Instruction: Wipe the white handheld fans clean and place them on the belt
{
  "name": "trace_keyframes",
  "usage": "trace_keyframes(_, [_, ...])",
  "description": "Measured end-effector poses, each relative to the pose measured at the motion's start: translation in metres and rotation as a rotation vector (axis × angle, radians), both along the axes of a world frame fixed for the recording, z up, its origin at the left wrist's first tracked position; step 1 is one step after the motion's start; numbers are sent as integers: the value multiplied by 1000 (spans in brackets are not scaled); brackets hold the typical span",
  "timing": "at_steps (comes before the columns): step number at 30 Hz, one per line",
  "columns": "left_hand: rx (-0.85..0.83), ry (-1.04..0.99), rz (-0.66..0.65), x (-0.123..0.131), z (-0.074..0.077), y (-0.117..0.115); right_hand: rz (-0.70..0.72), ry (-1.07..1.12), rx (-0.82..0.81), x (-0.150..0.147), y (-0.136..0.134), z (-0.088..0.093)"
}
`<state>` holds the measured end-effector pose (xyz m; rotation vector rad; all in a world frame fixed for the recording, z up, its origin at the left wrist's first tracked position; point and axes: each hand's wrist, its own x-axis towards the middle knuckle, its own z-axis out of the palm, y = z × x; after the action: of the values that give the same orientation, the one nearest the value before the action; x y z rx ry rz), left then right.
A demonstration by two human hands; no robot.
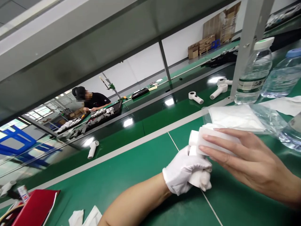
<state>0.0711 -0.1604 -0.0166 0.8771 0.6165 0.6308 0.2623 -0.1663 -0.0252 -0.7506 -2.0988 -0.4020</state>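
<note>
My left hand (184, 171), in a white glove, is closed around a white rounded item (193, 138), of which only the upper part shows. A bunched end of white material sticks out below its fingers. My bare right hand (254, 161) grips a smooth white, slightly translucent block-like piece (217, 141) with its fingers along the near face. That piece presses against the white item above the left glove. Whether it is a pad or a folded wipe I cannot tell. Both hands are over the green table (122, 169).
A clear bottle (252, 73), a second bottle (282, 73) and a packet of white wipes (237, 117) stand right. White ring-headed handheld devices (195, 98) lie on the green conveyor belt (143, 122). A red folder (35, 207) lies lower left. Across the line, a person (96, 99) works beside filled trays.
</note>
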Motion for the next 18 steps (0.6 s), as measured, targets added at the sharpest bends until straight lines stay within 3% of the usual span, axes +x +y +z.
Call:
trace_keyframes(4, [9, 57, -23, 3, 6, -7, -85, 147, -139, -1, 2, -2])
trace_keyframes(11, [153, 415, -35, 7, 10, -8, -5, 93, -140, -7, -2, -2])
trace_keyframes(15, [97, 394, -50, 7, 8, -7, -61, 272, -348, -6, 2, -2])
trace_keyframes(18, [101, 353, -51, 7, 8, -6, -38, 250, -282, -6, 0, -1])
